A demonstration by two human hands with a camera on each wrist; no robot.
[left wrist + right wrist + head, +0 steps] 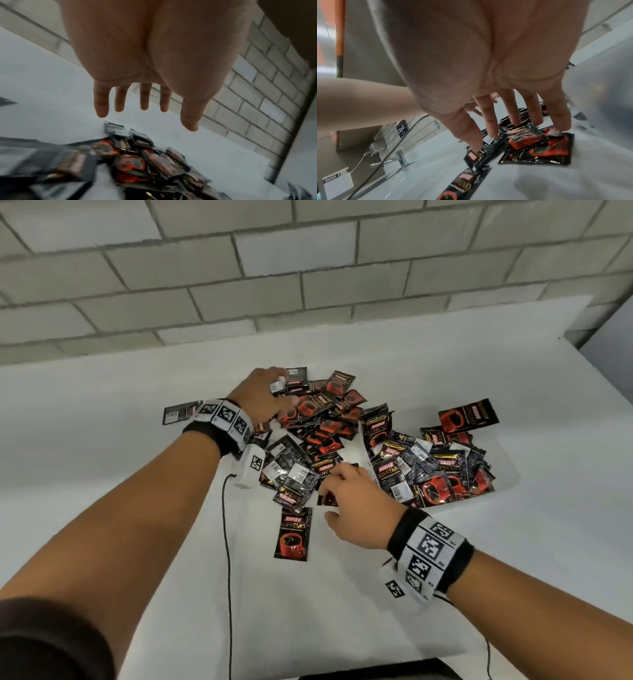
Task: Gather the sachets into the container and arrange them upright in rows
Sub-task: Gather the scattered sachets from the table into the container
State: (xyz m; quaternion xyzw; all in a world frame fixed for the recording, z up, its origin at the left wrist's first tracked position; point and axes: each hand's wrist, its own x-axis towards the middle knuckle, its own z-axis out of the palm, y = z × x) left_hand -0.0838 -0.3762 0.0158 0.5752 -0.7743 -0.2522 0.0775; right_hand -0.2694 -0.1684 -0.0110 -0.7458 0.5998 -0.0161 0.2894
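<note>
The sachets (310,419) are glossy foil-like film, black and red, catching light on their creased faces. The container (507,474) looks like clear, smooth plastic, though its walls are faint in the head view. The table (102,405) is matt white and smooth. Behind it, the wall (308,251) is rough, pale block with grey joints.

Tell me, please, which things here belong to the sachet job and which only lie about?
For the job:
- loose sachets on the table
- clear container, sachets piled inside
- left hand, right hand

Lying about:
- black cable
- brick wall
</note>
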